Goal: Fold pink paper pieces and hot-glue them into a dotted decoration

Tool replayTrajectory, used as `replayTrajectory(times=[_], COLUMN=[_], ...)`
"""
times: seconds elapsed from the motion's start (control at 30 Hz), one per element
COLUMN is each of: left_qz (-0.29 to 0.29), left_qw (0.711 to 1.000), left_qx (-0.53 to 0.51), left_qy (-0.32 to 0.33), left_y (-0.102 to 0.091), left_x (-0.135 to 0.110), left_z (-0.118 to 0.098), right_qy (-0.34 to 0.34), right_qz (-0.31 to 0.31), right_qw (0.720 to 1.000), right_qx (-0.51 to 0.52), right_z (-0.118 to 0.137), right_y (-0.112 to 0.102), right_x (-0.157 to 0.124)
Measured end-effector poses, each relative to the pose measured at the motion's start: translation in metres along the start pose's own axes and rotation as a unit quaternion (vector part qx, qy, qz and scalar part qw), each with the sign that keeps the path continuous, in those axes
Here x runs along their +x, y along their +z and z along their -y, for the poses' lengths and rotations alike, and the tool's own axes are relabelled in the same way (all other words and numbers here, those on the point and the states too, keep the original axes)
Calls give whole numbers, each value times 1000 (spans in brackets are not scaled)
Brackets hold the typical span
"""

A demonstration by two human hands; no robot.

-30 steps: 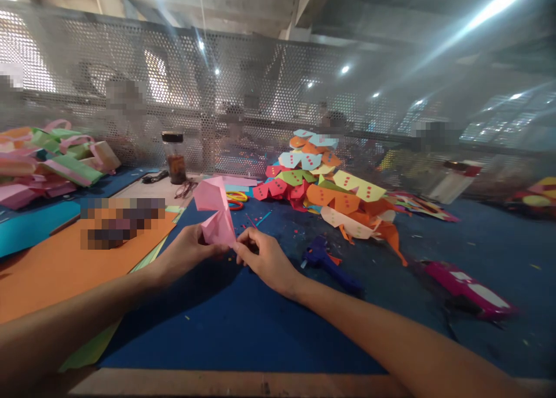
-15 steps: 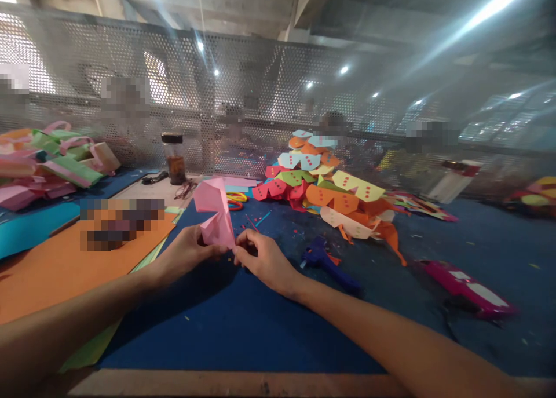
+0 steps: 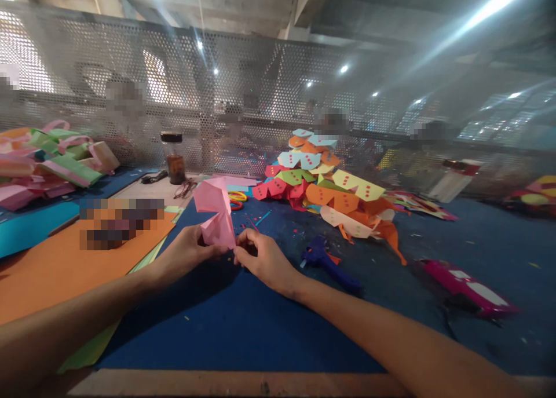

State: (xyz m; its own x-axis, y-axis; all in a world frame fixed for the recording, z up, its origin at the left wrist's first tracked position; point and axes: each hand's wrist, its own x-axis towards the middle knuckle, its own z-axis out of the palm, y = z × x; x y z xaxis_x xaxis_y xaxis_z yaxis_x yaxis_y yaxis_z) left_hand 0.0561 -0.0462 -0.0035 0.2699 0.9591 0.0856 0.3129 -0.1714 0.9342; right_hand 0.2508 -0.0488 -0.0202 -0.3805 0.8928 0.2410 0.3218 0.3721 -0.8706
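A folded pink paper piece point(image 3: 219, 212) stands up between my two hands, above the blue tabletop point(image 3: 243, 328). My left hand point(image 3: 193, 250) pinches its lower left part, thumb along the bottom edge. At its lower right corner, the fingertips of my right hand point(image 3: 260, 259) are pressed together on the paper. Just behind the paper lie scissors with yellow and red handles point(image 3: 237, 199), partly covered by it. To the right of my right hand rests a blue glue gun point(image 3: 328, 262).
Folded colourful paper shapes with dotted marks point(image 3: 321, 183) are piled at the back centre. Orange paper sheets point(image 3: 125, 259) lie left. A lidded jar point(image 3: 174, 160) stands near the perforated metal screen point(image 3: 260, 73). A magenta packet point(image 3: 469, 288) lies right; folded green and pink paper point(image 3: 65, 160) far left.
Both hands keep their grip in nearly the same place. The right side of the pink paper has shifted very slightly to the right.
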Motion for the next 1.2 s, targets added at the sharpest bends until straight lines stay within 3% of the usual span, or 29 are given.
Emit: replayTrajectory(times=[1.2], left_qz=[7], left_qw=[999], left_qx=[-1], left_qy=[-34], left_y=[4], left_x=[-7], left_z=[-12], right_qy=[14], right_qz=[-4], right_qw=[1000], right_qx=[-23], right_z=[2], right_y=[0], right_x=[0])
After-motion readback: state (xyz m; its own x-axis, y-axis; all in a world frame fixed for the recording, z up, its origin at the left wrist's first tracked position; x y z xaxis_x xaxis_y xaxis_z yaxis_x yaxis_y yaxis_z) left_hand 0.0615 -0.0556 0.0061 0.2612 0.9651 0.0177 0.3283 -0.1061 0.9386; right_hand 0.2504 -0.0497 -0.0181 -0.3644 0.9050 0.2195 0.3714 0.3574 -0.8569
